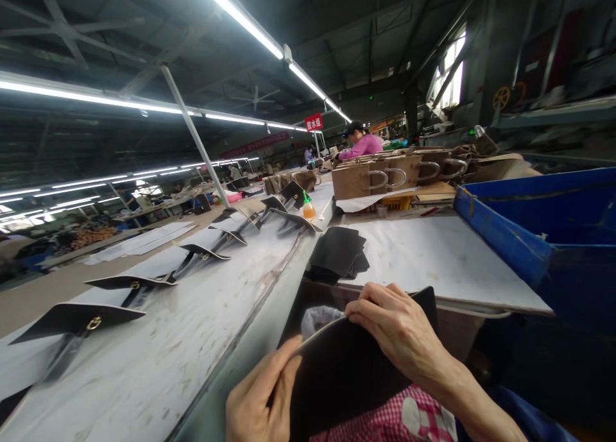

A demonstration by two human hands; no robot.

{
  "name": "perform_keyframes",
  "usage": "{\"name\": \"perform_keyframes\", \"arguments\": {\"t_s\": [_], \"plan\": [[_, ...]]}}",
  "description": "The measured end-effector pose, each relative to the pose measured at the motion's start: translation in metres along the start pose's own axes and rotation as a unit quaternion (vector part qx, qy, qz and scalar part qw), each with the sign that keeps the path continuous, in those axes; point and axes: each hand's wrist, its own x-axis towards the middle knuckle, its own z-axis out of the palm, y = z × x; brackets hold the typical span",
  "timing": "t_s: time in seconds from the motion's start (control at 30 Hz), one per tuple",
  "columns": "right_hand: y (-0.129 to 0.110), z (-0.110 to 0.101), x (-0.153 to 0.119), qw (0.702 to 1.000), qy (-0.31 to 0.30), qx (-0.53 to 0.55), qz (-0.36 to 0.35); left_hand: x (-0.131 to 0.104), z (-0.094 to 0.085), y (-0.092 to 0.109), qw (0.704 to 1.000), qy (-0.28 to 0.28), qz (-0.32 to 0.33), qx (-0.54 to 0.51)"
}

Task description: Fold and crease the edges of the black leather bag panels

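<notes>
Between my hands is a black panel (346,371) with a pale edge, tilted in front of my checked apron. My left hand (264,391) pinches its left end between thumb and fingers. On the upper edge, farther right, the fingers of my right hand (392,317) are closed. Clear crumpled plastic (320,317) shows just behind that edge. A stack of black pieces (339,253) lies beyond my hands on a white-covered surface. To the left, several black flaps with gold-coloured fittings, such as the nearest flap (77,320), stand in a row along the table.
A glue bottle (308,207) with a green tip stands at the far end of the white table (192,339). Brown bags with handles (360,182) are lined up beyond the right-hand surface. Blue bins (505,227) stand at right. A person in pink (366,145) is farther back.
</notes>
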Motion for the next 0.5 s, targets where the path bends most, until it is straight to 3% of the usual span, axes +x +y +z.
{"name": "perform_keyframes", "arguments": {"t_s": [0.1,0.17,0.37,0.5], "plan": [[0.001,0.002,0.000,0.999,0.000,-0.032,-0.014,0.005,0.001,-0.014,0.975,-0.082,0.157,0.135],[0.001,0.003,0.000,0.999,-0.003,-0.045,-0.014,0.007,0.008,-0.016,0.957,-0.090,0.188,0.203],[-0.001,0.012,-0.002,0.999,-0.018,-0.041,-0.006,0.006,0.052,0.005,0.933,-0.103,0.157,0.306],[-0.008,0.014,-0.002,0.999,-0.022,-0.033,-0.005,0.010,0.073,0.018,0.930,-0.111,0.089,0.338]]}}
